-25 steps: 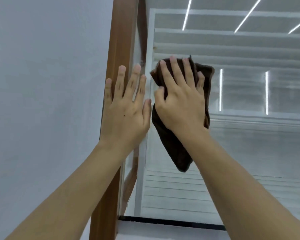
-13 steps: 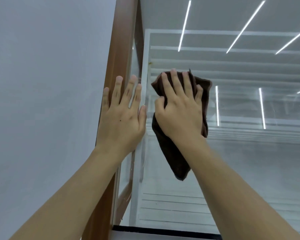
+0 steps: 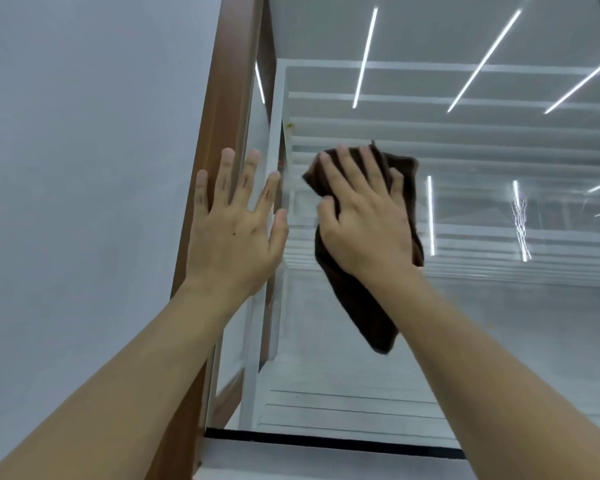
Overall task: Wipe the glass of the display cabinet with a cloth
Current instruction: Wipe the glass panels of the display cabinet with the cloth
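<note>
The display cabinet's glass pane fills the right of the head view and mirrors ceiling light strips. My right hand presses a dark brown cloth flat against the glass, fingers straight and spread on it. The cloth's lower part hangs loose below my wrist. My left hand lies flat with spread fingers over the brown wooden frame and the pane's left edge, a little left of the cloth.
A plain grey wall runs along the left of the frame. A black strip borders the pane's lower edge. White slats show behind the glass. Smears mark the glass at the right.
The view has tilted up, so both hands sit lower in the frame. My right hand and cloth have slid slightly right, away from my left hand, which stays on the frame.
</note>
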A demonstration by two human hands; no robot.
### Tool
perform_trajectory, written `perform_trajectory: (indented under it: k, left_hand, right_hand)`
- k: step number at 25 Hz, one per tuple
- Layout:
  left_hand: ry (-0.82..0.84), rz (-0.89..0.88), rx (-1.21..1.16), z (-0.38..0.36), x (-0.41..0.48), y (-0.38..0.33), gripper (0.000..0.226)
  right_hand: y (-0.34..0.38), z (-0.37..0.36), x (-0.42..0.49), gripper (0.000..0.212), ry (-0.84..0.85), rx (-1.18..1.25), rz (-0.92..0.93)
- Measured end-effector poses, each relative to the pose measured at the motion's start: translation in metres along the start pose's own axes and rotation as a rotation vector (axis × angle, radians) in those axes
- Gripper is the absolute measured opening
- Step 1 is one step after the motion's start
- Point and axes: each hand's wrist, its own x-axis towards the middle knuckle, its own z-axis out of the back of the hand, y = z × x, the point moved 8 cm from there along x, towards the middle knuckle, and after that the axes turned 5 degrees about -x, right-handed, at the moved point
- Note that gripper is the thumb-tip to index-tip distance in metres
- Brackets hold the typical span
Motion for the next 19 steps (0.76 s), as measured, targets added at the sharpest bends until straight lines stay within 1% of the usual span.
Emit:
perform_trajectory:
  k: [2,4,6,8,9,10,12,14,17,19]
  left_hand:
    - [0.003,-0.008,0.012,-0.001,-0.002,-0.01,0.066]
    - [0.012,-0.026,-0.01,-0.004,-0.006,-0.027,0.067]
    - [0.029,-0.009,-0.061,-0.009,-0.009,-0.037,0.066]
    - [0.041,0.019,-0.127,-0.012,-0.009,-0.044,0.065]
    - [0.043,0.029,-0.163,-0.013,-0.008,-0.047,0.065]
    - [0.044,0.038,-0.195,-0.015,-0.008,-0.05,0.064]
    - [0.037,0.052,-0.22,-0.016,-0.008,-0.053,0.064]
    - [0.042,0.052,-0.204,-0.018,-0.009,-0.052,0.064]
    - [0.046,0.059,-0.204,-0.017,-0.009,-0.052,0.062]
    - [0.052,0.076,-0.188,-0.017,-0.01,-0.054,0.063]
  right_hand:
    - [0.008,-0.006,-0.031,0.064,0.019,-0.006,0.105]
    - [-0.011,-0.006,-0.058,0.066,0.03,-0.038,0.151]
    - [-0.043,0.003,-0.053,0.066,0.022,-0.063,0.086]
    - [-0.065,0.012,-0.021,0.065,0.006,-0.056,-0.047]
    - [-0.066,0.015,-0.002,0.065,-0.002,-0.047,-0.093]
    - [-0.057,0.016,0.011,0.064,0.002,-0.039,-0.099]
    - [-0.025,0.011,0.015,0.062,0.013,0.006,0.006]
    - [-0.009,0.003,-0.018,0.061,0.03,0.043,0.112]
    - [-0.046,0.005,-0.069,0.065,-0.002,-0.014,0.126]
    - [-0.082,0.015,-0.059,0.066,-0.015,-0.05,0.06]
